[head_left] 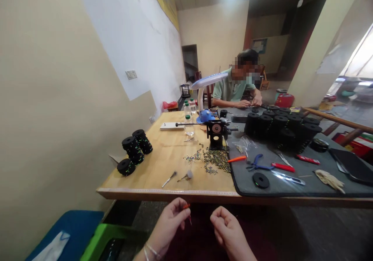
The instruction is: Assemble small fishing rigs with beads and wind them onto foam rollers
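My left hand (pixel 170 222), with a bracelet at the wrist, is closed in a pinch in front of the table's near edge. Between its thumb and forefinger sits a small orange-red piece (pixel 187 206) with a thin end hanging below; its kind is not clear. My right hand (pixel 229 228) is level with it, a short gap to the right, fingers curled with thumb against forefinger. Whatever it may pinch is too small to see. Beyond both hands lie two small brushes (pixel 169 178) and a scatter of tiny dark and yellowish pieces (pixel 217 160) on the wooden table (pixel 140 181).
Black spools (pixel 135 148) stand at left, more (pixel 279 125) on the grey mat (pixel 247 185). A small black winding device (pixel 216 133) and a lamp (pixel 205 115) stand mid-table. Pliers (pixel 259 164), a red-handled tool (pixel 282 167) and a glove (pixel 329 180) lie right. A person (pixel 236 88) sits opposite.
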Demonstrator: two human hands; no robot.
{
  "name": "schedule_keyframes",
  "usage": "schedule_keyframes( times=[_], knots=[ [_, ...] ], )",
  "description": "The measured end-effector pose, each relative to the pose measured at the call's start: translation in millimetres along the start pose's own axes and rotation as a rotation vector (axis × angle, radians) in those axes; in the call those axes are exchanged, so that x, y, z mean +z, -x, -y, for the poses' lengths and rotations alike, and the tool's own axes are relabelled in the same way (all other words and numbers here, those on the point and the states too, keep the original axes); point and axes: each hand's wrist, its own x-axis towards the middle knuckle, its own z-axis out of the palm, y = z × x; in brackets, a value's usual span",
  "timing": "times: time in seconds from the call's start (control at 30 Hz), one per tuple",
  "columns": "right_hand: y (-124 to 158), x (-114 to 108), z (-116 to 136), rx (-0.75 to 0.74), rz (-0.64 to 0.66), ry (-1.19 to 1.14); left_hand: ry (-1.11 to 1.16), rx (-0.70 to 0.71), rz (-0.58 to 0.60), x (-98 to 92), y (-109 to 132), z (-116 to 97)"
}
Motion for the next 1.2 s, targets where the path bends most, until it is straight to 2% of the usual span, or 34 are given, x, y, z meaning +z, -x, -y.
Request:
schedule_keyframes(
  times=[0.13, 0.33, 0.83, 0.97, 1.2],
  knots=[
    [5, 4, 6, 0.015, -0.008, 0.044, 0.093, -0.071, 0.05, 27.7, 9, 18],
    [5, 2, 5, 0.02, -0.043, 0.102, 0.113, -0.106, 0.108, 45.0, 7, 24],
    [5, 3, 3, -0.04, -0.041, 0.245, -0.063, -0.011, 0.128, 51.9, 11, 33],
    [4, 3, 1, -0.048, -0.046, 0.228, -0.013, -0.025, 0.121, 52.1, 10, 36],
    [3, 2, 0, -0.017, -0.069, 0.145, 0.249, -0.176, 0.095, 54.3, 12, 29]
  ],
)
